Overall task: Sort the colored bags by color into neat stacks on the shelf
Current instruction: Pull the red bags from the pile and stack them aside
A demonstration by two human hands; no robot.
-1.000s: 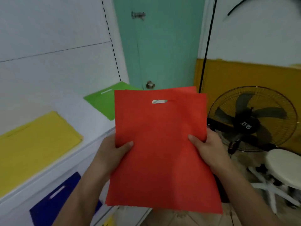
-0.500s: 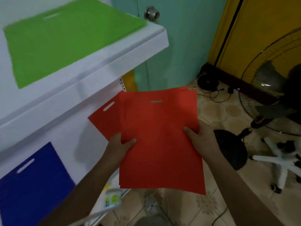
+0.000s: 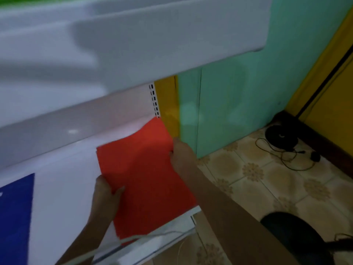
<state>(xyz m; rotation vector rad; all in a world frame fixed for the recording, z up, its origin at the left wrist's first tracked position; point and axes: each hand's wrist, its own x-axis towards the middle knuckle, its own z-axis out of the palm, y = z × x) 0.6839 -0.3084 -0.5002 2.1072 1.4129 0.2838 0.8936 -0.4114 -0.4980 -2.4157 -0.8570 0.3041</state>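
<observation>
A: What is the person holding?

B: A flat bunch of red cloth bags (image 3: 147, 175). Both hands are on it.

A: How does the left hand hold it?

B: The left hand (image 3: 106, 196) grips the left edge. The thumb lies on top of the red cloth and the other fingers curl under it.

A: And the right hand?

B: The right hand (image 3: 181, 157) grips the right edge, near the far corner. Its fingers curl around that edge.

A: Where are the red bags?

B: They lie on the white lower shelf board (image 3: 65, 188), at its right end. The far corner almost reaches the white post with small black slots (image 3: 154, 100) at the back. The near edge is close to the front rim of the shelf.

A: Is anything else on that shelf?

B: Yes, a flat dark blue cloth bag (image 3: 15, 217) lies at the left, well apart from the red ones.

A: What is above?

B: A white upper shelf (image 3: 133, 35) hangs over them. It looks blurry. A thin strip of green (image 3: 28, 0) shows on top of it.

A: And to the right?

B: A light green door (image 3: 238, 92), a yellow wall (image 3: 336, 88), and a tiled floor (image 3: 267, 178) with a round black thing (image 3: 280, 135) and thin wires on it.
</observation>
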